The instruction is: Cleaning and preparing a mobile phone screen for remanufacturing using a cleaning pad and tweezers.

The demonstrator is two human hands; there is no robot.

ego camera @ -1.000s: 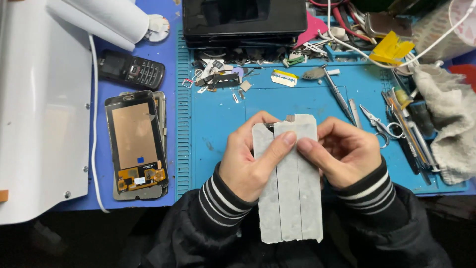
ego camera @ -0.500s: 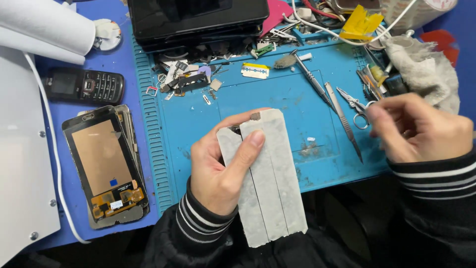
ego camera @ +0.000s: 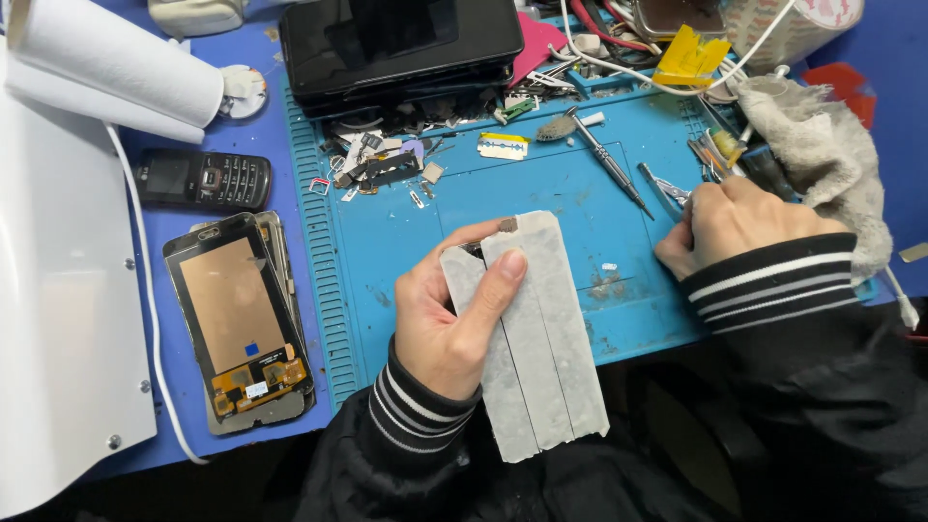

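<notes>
Left hand [ego camera: 447,324] clamped on a pale grey panel [ego camera: 535,338] covered in long strips of tape, thumb pressed across its face, fingers wrapped behind. Panel held upright-ish over the near edge of the blue work mat [ego camera: 541,208], near end hanging past the table toward the dark jacket. Right hand [ego camera: 727,224] out at the right side of the mat, fingers curled together over the tips of metal tweezers [ego camera: 665,187]; whether actually gripped, cannot tell. Grey rag [ego camera: 822,145] just beyond that hand. Screwdriver [ego camera: 607,162] lying aslant on the mat, just left of the tweezers. Razor blade [ego camera: 505,146] farther left, near a scatter of small parts [ego camera: 382,169]. Black device [ego camera: 401,43] at the far edge. Off the mat on the left: opened phone screen assembly [ego camera: 237,324] face down with copper back showing, black keypad phone [ego camera: 203,179] beyond it, white cable [ego camera: 145,290] running alongside.
</notes>
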